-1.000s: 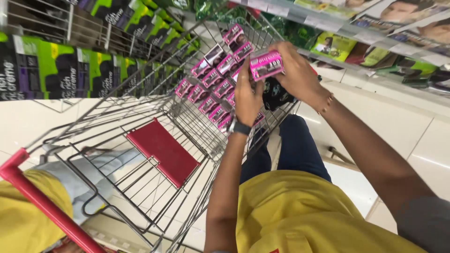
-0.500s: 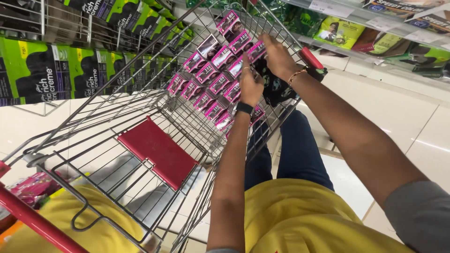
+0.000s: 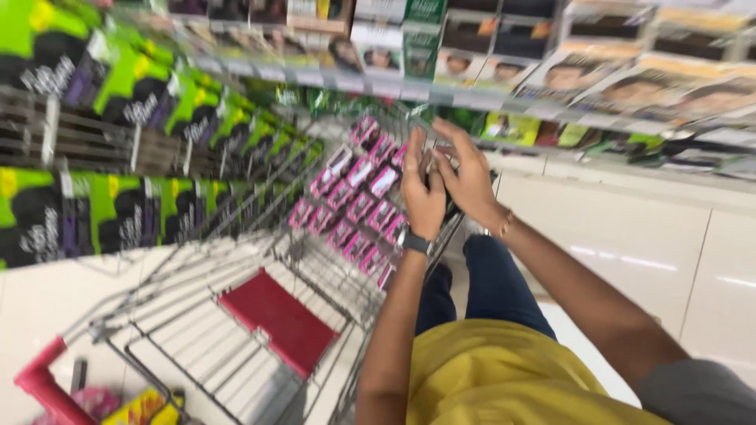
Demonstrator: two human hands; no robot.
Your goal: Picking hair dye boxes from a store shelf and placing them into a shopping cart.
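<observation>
Pink boxes point(image 3: 358, 201): small, flat, rectangular w/ pale label panels. Packed in tilted rows at far end of wire cart point(image 3: 236, 315), just beside both hands. View blurred.

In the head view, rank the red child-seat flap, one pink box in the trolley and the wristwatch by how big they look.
1. Red child-seat flap, clearly largest, though it lies nearer the camera.
2. Pink box.
3. Wristwatch, on the left hand; blur makes it look close to the box, so the last two are unsure.
</observation>
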